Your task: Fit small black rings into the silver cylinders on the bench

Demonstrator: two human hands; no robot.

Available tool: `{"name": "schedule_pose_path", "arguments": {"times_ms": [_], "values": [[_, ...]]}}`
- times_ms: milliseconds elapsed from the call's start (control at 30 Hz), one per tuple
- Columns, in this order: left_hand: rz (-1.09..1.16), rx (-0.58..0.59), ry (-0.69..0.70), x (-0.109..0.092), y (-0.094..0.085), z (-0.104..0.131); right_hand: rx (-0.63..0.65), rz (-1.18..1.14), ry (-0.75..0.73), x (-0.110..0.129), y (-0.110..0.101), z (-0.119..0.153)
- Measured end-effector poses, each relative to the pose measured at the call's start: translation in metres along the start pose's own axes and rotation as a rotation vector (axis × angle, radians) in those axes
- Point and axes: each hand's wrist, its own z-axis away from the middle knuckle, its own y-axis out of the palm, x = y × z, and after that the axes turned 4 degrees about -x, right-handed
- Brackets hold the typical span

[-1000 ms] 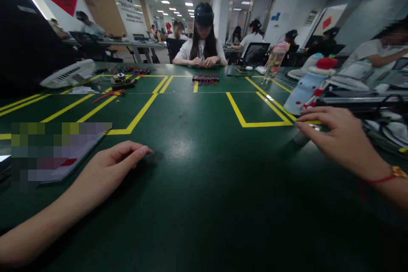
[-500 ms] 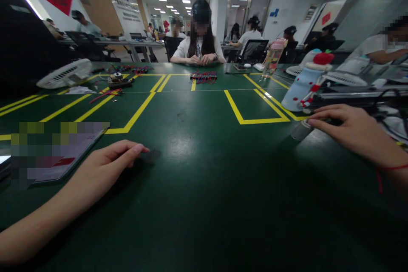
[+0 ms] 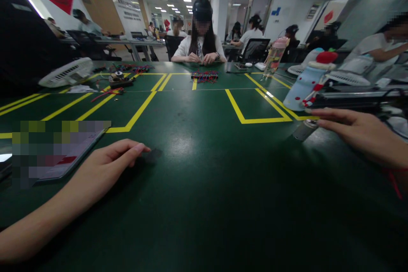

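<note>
My left hand (image 3: 123, 157) rests low over the green table (image 3: 197, 204), its fingers curled and pressed together. A faint dark patch lies by the fingertips; whether anything is pinched there is hidden. A small grey metallic cylinder (image 3: 303, 131) leans at a slant on the right of the table. At its right end is my right hand (image 3: 347, 127), with fingers stretched out and thumb apart from them. The thumb tip is at or very near the cylinder, not wrapped round it. A blue bottle with a red top (image 3: 302, 87) stands just behind.
A tablet-like device (image 3: 76, 157) lies beside my left forearm. Farther back are a white fan (image 3: 68, 72), small parts with red wires (image 3: 119, 80), a wired block (image 3: 204, 77) and a pink-lidded bottle (image 3: 274, 59). Across the table sits a person (image 3: 200, 46). Yellow tape marks the surface.
My right hand has shifted slightly right, and its fingers have straightened away from the cylinder's top. My left hand has stayed in place. The view has shifted a little.
</note>
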Motion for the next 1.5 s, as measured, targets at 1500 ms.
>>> {"name": "schedule_pose_path", "arguments": {"times_ms": [1500], "values": [[-0.080,0.057,0.597,-0.085,0.076,0.019,0.420,-0.609,-0.594,0.134,0.086,0.109]]}}
